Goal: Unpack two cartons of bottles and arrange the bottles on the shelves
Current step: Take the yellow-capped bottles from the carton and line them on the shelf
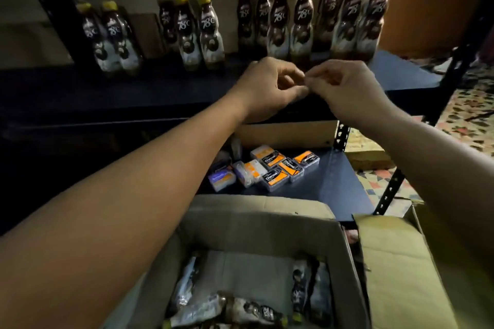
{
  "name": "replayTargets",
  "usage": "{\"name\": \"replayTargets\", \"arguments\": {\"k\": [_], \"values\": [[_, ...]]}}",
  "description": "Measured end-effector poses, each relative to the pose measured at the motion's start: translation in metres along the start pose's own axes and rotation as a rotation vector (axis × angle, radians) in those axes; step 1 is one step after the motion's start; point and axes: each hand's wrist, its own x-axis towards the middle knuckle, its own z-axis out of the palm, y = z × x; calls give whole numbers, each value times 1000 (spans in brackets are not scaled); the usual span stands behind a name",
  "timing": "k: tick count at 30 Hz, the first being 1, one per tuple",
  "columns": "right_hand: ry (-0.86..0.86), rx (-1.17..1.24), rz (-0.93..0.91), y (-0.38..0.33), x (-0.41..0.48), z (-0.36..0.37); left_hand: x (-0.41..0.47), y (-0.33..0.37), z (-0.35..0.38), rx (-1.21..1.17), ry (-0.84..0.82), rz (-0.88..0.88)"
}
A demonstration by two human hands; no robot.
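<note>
— Where are the hands?

— Both are up toward 12 o'clock, in front of the upper shelf (133, 88). The left hand (267, 88) and right hand (344, 88) meet fingertip to fingertip, fingers curled, thumbs and forefingers pressed together. I cannot tell whether anything sits between them.

— And the bottles?

— The standing bottles (278, 21), dark with yellow caps, line the back of that shelf from 11 to 1 o'clock, in loose groups. The lying bottles (240, 310) are on their sides in the open carton (256, 232) at 6 o'clock.

— The other carton?

— The second carton (395, 262) sits at 4 o'clock, touching the first, with its flap folded over.

— Anything between?

— Near the centre, the lower shelf (334, 181) carries small boxes (275, 168), several orange and black, lying flat close together. At 3 o'clock there is patterned floor (467, 115).
</note>
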Motion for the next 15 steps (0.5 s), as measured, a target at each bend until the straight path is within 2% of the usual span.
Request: {"name": "replayTargets", "arguments": {"k": [3, 6, 9, 13, 15], "values": [[159, -19, -121, -7, -33, 29, -47, -22, 9, -5, 128, -8], [105, 15, -135, 2, -58, 59, -85, -50, 22, -2, 93, -83], [-168, -35, -25, 25, -75, 86, -118, -87, 38, 44, -77, -219], [-792, -207, 143, 71, -97, 122, -158, -132, 73, 118, -449, -339], [-938, -284, 136, 97, -112, 139, -175, -147, 97, 134, -555, -373]]}}
